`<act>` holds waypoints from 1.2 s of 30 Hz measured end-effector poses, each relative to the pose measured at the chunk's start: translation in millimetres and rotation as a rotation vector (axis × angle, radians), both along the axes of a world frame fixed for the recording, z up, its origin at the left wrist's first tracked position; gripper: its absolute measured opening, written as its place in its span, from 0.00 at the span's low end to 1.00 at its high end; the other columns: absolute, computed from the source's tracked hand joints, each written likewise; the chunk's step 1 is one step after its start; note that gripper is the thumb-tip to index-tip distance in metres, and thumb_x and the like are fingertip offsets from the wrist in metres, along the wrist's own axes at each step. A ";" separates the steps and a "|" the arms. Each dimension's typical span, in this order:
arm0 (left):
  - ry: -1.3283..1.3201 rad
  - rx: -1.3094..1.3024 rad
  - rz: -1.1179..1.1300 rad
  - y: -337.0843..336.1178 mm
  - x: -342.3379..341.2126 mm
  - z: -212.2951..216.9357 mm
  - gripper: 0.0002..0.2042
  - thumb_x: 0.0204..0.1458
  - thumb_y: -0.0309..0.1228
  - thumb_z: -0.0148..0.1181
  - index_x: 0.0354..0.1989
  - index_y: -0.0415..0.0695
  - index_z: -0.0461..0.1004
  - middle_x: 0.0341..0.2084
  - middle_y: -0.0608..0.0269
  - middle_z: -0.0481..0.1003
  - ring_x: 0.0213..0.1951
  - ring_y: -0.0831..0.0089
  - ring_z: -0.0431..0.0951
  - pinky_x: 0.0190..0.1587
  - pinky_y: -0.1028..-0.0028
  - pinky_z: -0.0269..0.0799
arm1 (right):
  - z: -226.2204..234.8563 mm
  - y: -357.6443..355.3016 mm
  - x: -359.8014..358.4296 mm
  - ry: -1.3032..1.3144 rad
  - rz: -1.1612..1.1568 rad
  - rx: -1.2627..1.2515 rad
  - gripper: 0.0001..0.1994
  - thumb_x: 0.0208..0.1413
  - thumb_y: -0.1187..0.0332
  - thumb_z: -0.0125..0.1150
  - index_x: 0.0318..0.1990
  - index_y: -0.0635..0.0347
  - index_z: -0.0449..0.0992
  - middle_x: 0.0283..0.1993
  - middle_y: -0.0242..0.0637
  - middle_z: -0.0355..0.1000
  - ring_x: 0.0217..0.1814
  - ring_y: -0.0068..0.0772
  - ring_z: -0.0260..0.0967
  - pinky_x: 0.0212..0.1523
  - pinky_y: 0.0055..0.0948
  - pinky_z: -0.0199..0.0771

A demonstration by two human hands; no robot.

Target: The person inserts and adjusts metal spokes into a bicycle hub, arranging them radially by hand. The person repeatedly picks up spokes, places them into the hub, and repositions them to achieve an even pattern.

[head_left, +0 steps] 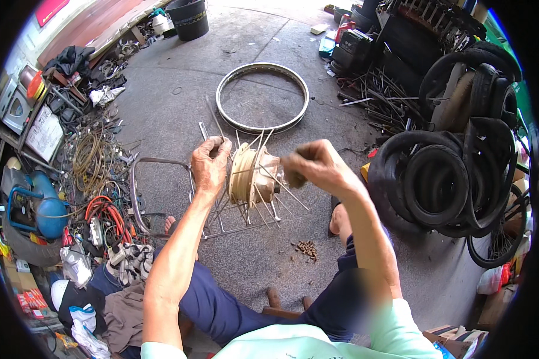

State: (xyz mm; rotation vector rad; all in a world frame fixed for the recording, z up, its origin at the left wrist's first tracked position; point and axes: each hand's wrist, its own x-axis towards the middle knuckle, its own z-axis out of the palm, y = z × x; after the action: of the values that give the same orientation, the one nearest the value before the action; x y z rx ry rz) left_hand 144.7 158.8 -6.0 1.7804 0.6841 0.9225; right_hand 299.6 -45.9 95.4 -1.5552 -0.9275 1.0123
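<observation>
A wheel hub (243,173) with a pale drum sits in front of me, and thin metal spokes stick out from it on several sides. Beside its left face, my left hand (211,164) is closed in a pinch on a spoke (212,115) that points up and away. My right hand (317,167) is at the hub's right side with curled fingers, partly blurred; what they hold, if anything, is hidden. Beyond the hub a bare wheel rim (261,130) lies flat on the floor. Small brass-coloured spoke nipples (306,250) lie in a pile nearer to me.
A bent metal tube frame (133,194) rests on the floor at left and under the hub. Black tyres (395,185) are stacked at right, near scattered metal rods (377,99). Cables (87,155), tools and cloths crowd the left side. A black bucket (188,21) stands far off.
</observation>
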 end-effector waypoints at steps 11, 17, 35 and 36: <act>0.376 -0.375 -0.343 -24.1 -3.9 3.5 0.51 0.45 0.76 0.47 0.54 0.31 0.70 0.46 0.44 0.76 0.51 0.56 0.76 0.52 0.62 0.70 | -20.5 38.5 -14.6 -0.555 -0.107 -0.261 0.19 0.56 0.55 0.64 0.43 0.65 0.79 0.39 0.47 0.78 0.43 0.39 0.76 0.47 0.38 0.76; 0.528 0.021 -0.179 -22.1 -4.3 -6.4 0.45 0.45 0.73 0.53 0.40 0.31 0.77 0.33 0.39 0.79 0.43 0.49 0.80 0.46 0.59 0.73 | -80.0 13.1 -48.5 -1.045 0.052 -0.326 0.31 0.43 0.50 0.73 0.43 0.71 0.72 0.45 0.50 0.68 0.49 0.51 0.72 0.48 0.44 0.74; 0.245 -0.406 -0.198 -23.8 6.0 -22.7 0.33 0.52 0.55 0.64 0.51 0.34 0.75 0.42 0.54 0.79 0.41 0.69 0.79 0.45 0.70 0.75 | -101.2 4.7 -33.0 0.156 0.084 -0.578 0.30 0.43 0.48 0.75 0.42 0.69 0.79 0.30 0.39 0.76 0.29 0.29 0.74 0.28 0.30 0.75; 0.233 -0.450 -0.200 -26.3 6.8 -21.6 0.32 0.53 0.54 0.64 0.51 0.34 0.75 0.42 0.54 0.79 0.40 0.70 0.79 0.44 0.70 0.75 | -106.1 3.7 -32.3 0.055 0.156 -0.525 0.30 0.43 0.48 0.75 0.42 0.69 0.79 0.30 0.39 0.76 0.31 0.30 0.74 0.31 0.31 0.75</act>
State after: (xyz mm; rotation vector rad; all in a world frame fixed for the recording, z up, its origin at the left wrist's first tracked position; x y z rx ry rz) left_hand 151.5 132.5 -27.6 1.5253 0.7742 0.3889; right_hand 267.3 -42.2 -10.7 -1.8902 -0.7897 1.4887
